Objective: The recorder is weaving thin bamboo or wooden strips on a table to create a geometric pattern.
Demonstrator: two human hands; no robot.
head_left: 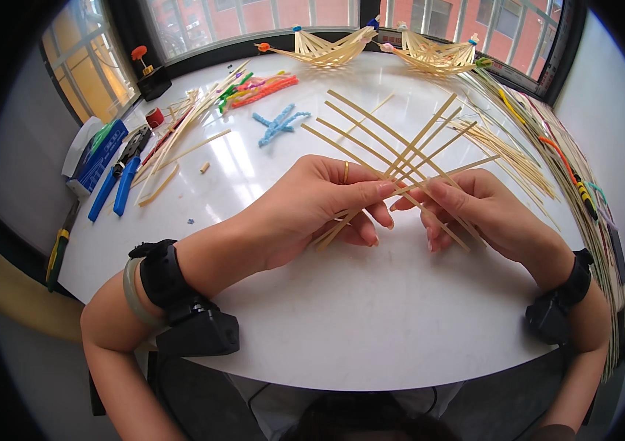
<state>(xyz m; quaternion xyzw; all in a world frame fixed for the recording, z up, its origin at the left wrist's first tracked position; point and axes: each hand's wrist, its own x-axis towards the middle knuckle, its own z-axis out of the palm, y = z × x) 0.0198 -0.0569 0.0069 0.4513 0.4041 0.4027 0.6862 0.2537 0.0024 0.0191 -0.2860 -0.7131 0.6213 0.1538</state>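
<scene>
Several thin, pale bamboo strips [360,126] cross one another in a loose lattice held above the middle of the white table. My left hand [320,195] pinches the crossing from the left, thumb on top and fingers curled beneath. From the right, my right hand [474,206] grips the strips just beside it, its thumb lying over them. The strip ends fan out upward, away from me, and a few short ends stick out below the fingers. Parts of the crossing are hidden under both thumbs.
Two woven bamboo pieces [331,50] stand by the window. Blue-handled pliers [128,173], a tissue box [95,158] and coloured twisted ties [261,90] lie at left. Light-blue twisted pieces [279,125] sit centre-back. Loose strips [514,151] and long bundled strips [562,140] line the right.
</scene>
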